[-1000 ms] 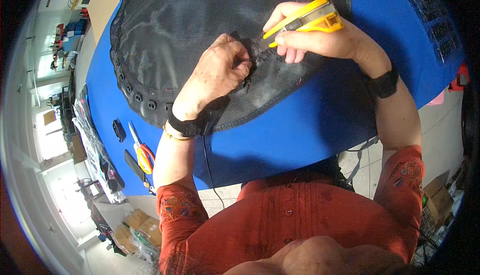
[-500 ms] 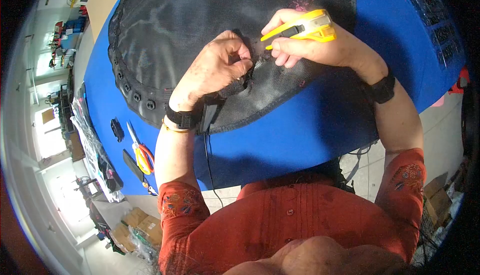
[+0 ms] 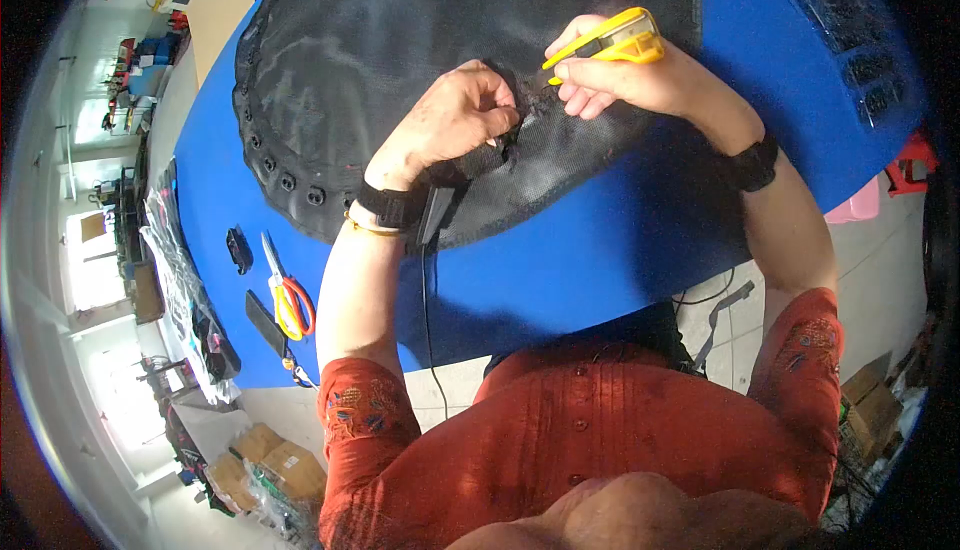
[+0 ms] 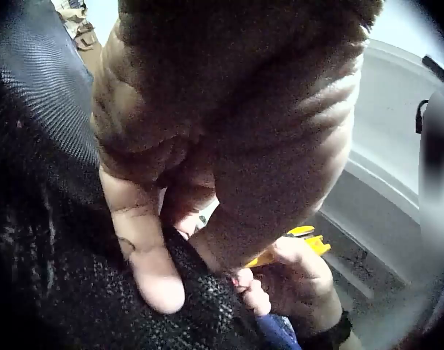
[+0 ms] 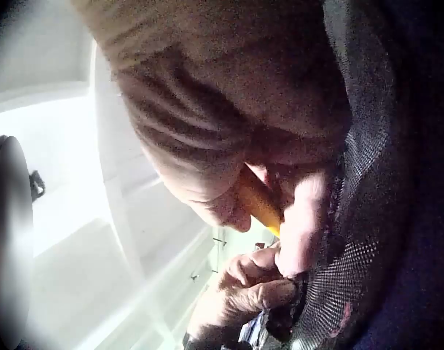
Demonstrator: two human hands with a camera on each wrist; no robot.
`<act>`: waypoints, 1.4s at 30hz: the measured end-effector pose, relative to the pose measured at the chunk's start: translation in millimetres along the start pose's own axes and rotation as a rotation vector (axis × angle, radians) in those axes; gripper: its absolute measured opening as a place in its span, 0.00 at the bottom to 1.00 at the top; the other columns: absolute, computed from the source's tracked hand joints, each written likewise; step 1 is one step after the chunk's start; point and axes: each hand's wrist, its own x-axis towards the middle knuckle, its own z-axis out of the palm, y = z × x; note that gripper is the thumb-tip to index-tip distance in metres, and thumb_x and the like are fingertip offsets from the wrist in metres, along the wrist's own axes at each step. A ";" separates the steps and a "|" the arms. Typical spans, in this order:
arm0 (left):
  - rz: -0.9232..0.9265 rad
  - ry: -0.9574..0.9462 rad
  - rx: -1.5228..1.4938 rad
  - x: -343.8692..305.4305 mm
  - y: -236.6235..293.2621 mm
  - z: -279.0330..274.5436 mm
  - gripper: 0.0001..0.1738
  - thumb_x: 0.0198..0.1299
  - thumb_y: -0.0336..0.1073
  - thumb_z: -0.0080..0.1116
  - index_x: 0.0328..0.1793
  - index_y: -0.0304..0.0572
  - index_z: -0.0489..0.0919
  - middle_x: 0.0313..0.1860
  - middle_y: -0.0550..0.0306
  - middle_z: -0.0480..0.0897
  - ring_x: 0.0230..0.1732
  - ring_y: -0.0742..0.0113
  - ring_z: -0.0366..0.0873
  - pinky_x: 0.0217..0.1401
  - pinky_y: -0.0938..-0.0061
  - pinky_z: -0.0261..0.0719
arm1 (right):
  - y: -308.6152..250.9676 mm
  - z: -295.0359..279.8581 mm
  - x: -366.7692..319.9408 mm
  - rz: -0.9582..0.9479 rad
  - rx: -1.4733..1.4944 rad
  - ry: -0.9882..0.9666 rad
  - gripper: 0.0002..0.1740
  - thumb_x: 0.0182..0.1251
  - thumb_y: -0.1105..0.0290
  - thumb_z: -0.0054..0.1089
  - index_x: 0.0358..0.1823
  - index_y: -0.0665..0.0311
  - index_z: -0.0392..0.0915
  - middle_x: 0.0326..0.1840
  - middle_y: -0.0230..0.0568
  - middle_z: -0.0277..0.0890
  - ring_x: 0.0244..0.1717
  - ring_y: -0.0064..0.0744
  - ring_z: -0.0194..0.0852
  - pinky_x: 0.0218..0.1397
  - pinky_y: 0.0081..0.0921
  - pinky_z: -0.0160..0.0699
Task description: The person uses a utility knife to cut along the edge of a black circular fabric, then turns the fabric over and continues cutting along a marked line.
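A sheet of black mesh fabric (image 3: 350, 80) with a bound edge is spread in front of me. My left hand (image 3: 450, 118) pinches a gathered fold of it between thumb and fingers. In the left wrist view the thumb (image 4: 158, 281) lies on the dark mesh. My right hand (image 3: 645, 82) grips a yellow utility knife (image 3: 636, 47), its nose pointing toward the left hand over a frayed, worn patch. The right wrist view shows part of the yellow handle (image 5: 260, 208) between the fingers, with the left hand (image 5: 240, 295) close below.
On the blue table (image 3: 560, 295), scissors with orange-red handles (image 3: 295, 305) lie left of the left forearm, beside a flat black bar (image 3: 265, 320) and a small black clip-like piece (image 3: 238, 250). A black strip (image 3: 860, 60) lies far right. A cable (image 3: 430, 320) hangs from the left wrist.
The head view has shifted slightly. My right hand has brought the utility knife a little to the left and tilted it somewhat. My left hand keeps its pinch on the mesh.
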 end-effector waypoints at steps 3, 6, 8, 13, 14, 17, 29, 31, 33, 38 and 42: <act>-0.026 -0.020 -0.004 -2.3 1.0 -0.5 0.05 0.64 0.27 0.71 0.39 0.34 0.84 0.41 0.59 0.80 0.37 0.71 0.83 0.41 0.73 0.82 | -12.4 5.2 -10.4 -0.013 -0.039 0.046 0.16 0.84 0.64 0.61 0.63 0.65 0.79 0.45 0.46 0.88 0.43 0.31 0.92 0.47 0.28 0.94; -0.063 -0.053 -0.032 -7.5 8.4 2.2 0.05 0.64 0.27 0.70 0.39 0.33 0.84 0.38 0.59 0.82 0.37 0.71 0.84 0.40 0.73 0.83 | -32.6 17.3 -40.8 0.018 -0.069 0.130 0.16 0.83 0.65 0.61 0.64 0.65 0.78 0.46 0.46 0.88 0.44 0.30 0.92 0.47 0.28 0.94; -0.061 -0.058 -0.037 -14.8 9.0 12.6 0.05 0.65 0.27 0.70 0.38 0.33 0.84 0.37 0.59 0.83 0.36 0.71 0.83 0.39 0.73 0.83 | -31.0 29.2 -65.6 -0.019 -0.054 0.184 0.17 0.83 0.65 0.61 0.64 0.65 0.78 0.46 0.46 0.88 0.45 0.30 0.92 0.47 0.29 0.94; -0.026 -0.081 0.014 -24.0 6.2 19.8 0.06 0.64 0.28 0.70 0.38 0.33 0.84 0.35 0.59 0.82 0.35 0.72 0.83 0.39 0.73 0.83 | -10.4 74.5 -114.3 -0.074 0.061 0.303 0.17 0.80 0.64 0.67 0.62 0.64 0.77 0.45 0.35 0.85 0.45 0.24 0.89 0.46 0.27 0.92; -0.037 -0.086 0.008 -26.4 7.8 19.1 0.06 0.64 0.28 0.70 0.37 0.34 0.84 0.34 0.60 0.82 0.35 0.72 0.82 0.40 0.73 0.83 | -7.7 81.4 -121.2 -0.072 0.088 0.306 0.18 0.80 0.64 0.67 0.63 0.64 0.77 0.47 0.36 0.85 0.47 0.24 0.89 0.47 0.26 0.92; 0.066 -0.047 0.158 -26.7 4.2 15.1 0.07 0.63 0.29 0.71 0.36 0.35 0.84 0.33 0.60 0.82 0.37 0.73 0.82 0.43 0.72 0.81 | -3.1 103.1 -127.0 -0.059 0.109 0.383 0.20 0.81 0.65 0.65 0.67 0.65 0.75 0.52 0.38 0.85 0.50 0.26 0.89 0.51 0.26 0.92; 0.075 -0.020 0.107 -28.8 -6.5 16.6 0.09 0.61 0.34 0.74 0.37 0.36 0.86 0.35 0.60 0.83 0.37 0.72 0.80 0.43 0.72 0.78 | 33.6 149.9 -94.1 -0.226 0.006 0.532 0.23 0.80 0.70 0.65 0.70 0.66 0.70 0.54 0.40 0.85 0.56 0.26 0.87 0.60 0.26 0.86; 0.083 -0.016 0.091 -28.9 -8.2 17.3 0.09 0.61 0.34 0.74 0.37 0.36 0.86 0.36 0.60 0.83 0.38 0.71 0.80 0.43 0.72 0.78 | 40.8 152.0 -90.2 -0.231 -0.025 0.573 0.23 0.79 0.71 0.64 0.70 0.66 0.70 0.53 0.41 0.85 0.56 0.27 0.87 0.62 0.26 0.84; 0.080 -0.015 0.066 -30.0 -9.7 16.9 0.09 0.61 0.34 0.74 0.37 0.36 0.86 0.37 0.59 0.83 0.38 0.71 0.81 0.43 0.72 0.78 | 45.2 154.0 -88.8 -0.244 -0.009 0.593 0.23 0.79 0.71 0.63 0.70 0.66 0.70 0.53 0.41 0.85 0.56 0.27 0.87 0.62 0.27 0.85; 0.112 -0.007 0.049 -30.8 -8.6 17.2 0.09 0.60 0.33 0.74 0.38 0.35 0.86 0.40 0.58 0.83 0.40 0.70 0.81 0.46 0.72 0.78 | 45.6 155.1 -91.1 -0.260 -0.014 0.591 0.21 0.81 0.72 0.61 0.70 0.66 0.70 0.54 0.40 0.84 0.56 0.27 0.87 0.62 0.27 0.85; 0.121 0.007 0.042 -32.4 -8.6 17.4 0.08 0.60 0.32 0.74 0.39 0.35 0.86 0.40 0.58 0.83 0.40 0.70 0.81 0.46 0.72 0.79 | 46.7 154.8 -89.7 -0.290 -0.037 0.583 0.21 0.82 0.72 0.60 0.71 0.66 0.69 0.55 0.41 0.82 0.56 0.26 0.86 0.63 0.27 0.85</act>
